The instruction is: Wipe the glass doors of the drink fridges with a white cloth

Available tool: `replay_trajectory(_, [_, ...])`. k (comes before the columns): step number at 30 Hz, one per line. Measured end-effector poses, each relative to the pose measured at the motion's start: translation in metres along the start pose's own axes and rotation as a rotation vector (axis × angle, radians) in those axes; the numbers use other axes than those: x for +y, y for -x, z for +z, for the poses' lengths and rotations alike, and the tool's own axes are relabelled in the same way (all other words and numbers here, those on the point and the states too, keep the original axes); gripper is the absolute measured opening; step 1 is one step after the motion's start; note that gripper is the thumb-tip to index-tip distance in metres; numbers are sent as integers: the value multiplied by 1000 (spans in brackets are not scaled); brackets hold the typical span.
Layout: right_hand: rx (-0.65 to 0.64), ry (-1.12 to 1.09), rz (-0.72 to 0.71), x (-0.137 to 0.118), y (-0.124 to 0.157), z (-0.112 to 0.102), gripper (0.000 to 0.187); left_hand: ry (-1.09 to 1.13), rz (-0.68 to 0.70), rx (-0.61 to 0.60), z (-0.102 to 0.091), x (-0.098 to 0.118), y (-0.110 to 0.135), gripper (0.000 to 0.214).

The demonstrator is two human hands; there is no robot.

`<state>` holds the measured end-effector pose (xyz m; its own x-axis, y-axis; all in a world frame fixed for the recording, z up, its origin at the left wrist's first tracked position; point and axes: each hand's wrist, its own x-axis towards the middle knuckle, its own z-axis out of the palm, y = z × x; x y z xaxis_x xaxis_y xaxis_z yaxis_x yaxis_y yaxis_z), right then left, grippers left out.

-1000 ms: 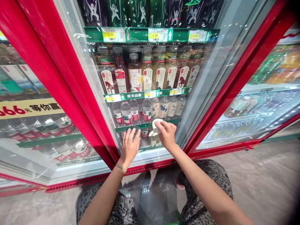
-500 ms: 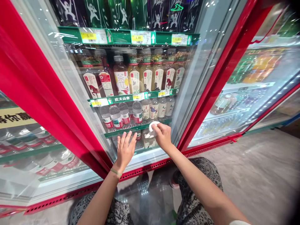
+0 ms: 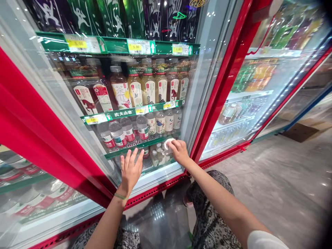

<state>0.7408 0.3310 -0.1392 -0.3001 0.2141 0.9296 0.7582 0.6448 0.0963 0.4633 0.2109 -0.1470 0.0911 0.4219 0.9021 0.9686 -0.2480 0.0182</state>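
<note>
- Left hand point(image 3: 130, 170): released, fingers spread, palm flat against the glass door point(image 3: 155, 103) of the drinks cooler, low down.
- White cloth point(image 3: 167, 143): pressed to the same glass, just right of the left hand, before the lower bottles point(image 3: 140, 126).
- Right hand point(image 3: 178, 151): clenched around the cloth.

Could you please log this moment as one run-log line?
left hand: flat on glass door | right hand: presses white cloth on glass

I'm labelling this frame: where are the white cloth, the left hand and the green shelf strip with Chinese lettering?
white cloth point(image 3: 167, 143), head view, its exposed top edge.
left hand point(image 3: 130, 170), head view, back of the hand.
green shelf strip point(image 3: 121, 113), head view, the lettering.
</note>
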Motion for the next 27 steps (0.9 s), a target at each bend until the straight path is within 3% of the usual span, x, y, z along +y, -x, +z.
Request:
replay_trajectory(2, [7,18,8,5,9,-4,38,-2,20,0,0,2,-1,53])
replay_trajectory(5, [115,84,237,13,7,-8,33,-37,67,-11,2,5,-3,58])
replay_trajectory(7, [131,97,313,12,-1,-7,34,-63,105,-22,4,8,-4,62])
replay_trajectory(13, [-24,1,-16,5,6,-6,39,-47,172,-90,15,27,-15,70])
replay_trajectory(15, [1,19,36,13,12,-9,37,-14,171,-109,19,35,-20,71])
replay_trajectory(20, [123,42,373,33,6,-11,31,47,128,-111,32,59,-38,71])
replay_trajectory(25, [1,13,205,36,23,-8,30,-2,204,-152,43,80,-51,69])
replay_trajectory(27, [4,38,207,45,30,-10,29,-6,221,-168,48,86,-51,68])
